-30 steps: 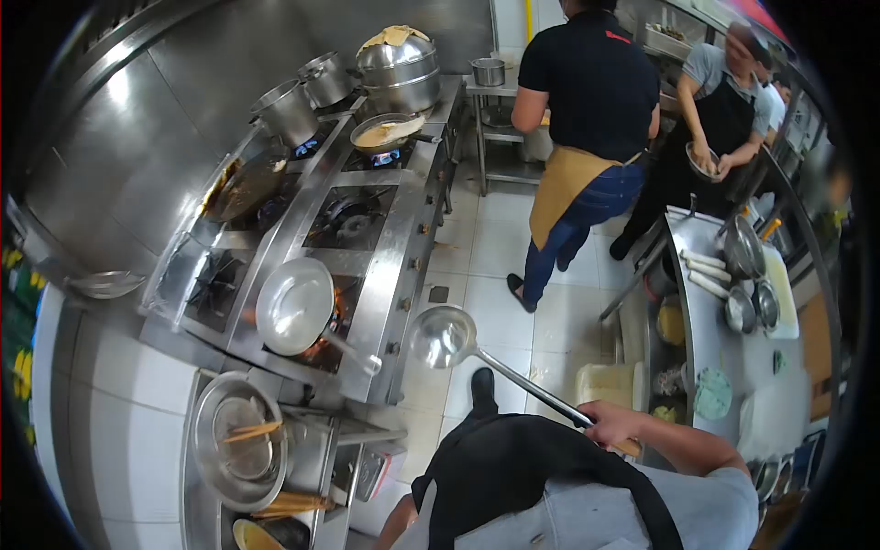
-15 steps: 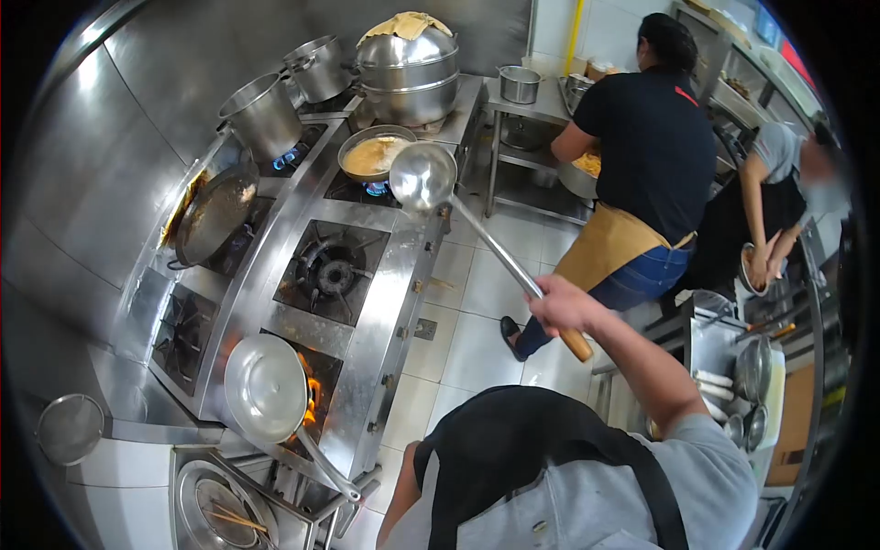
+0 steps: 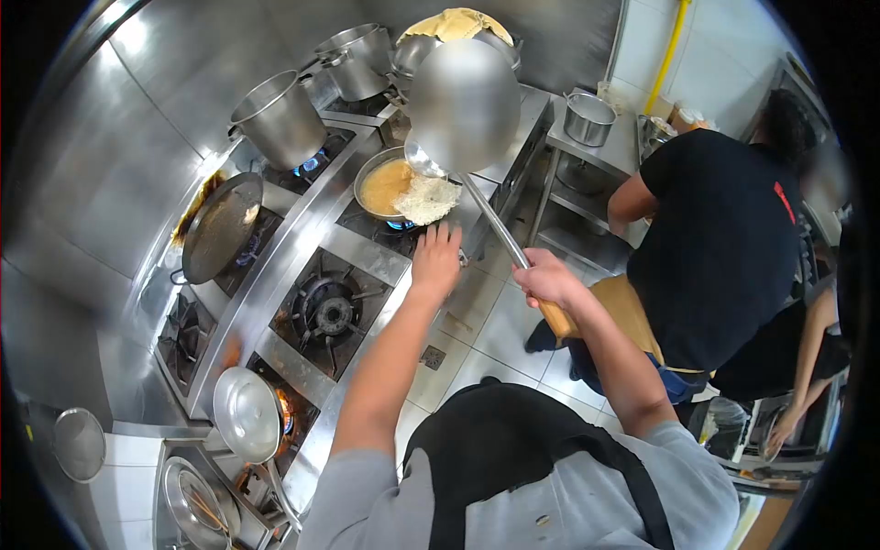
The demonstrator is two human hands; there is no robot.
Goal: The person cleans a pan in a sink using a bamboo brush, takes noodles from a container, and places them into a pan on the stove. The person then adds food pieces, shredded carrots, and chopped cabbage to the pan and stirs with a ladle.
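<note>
While beside the pan, left grip slightly spread, right grip tight round ladle handle.

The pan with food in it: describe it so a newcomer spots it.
On the steel stove, look beyond the left hand. Over a blue flame sits a round pan. Unlike the dark pan or silvery pan, it holds yellowish liquid, with a pale, lacy mass at its edge.

Two bare hands, one ladle, three pans.
Three flames show, two blue and one orange; two tall pots, one smaller pot, one yellow pipe, one strainer, two other people.
</note>
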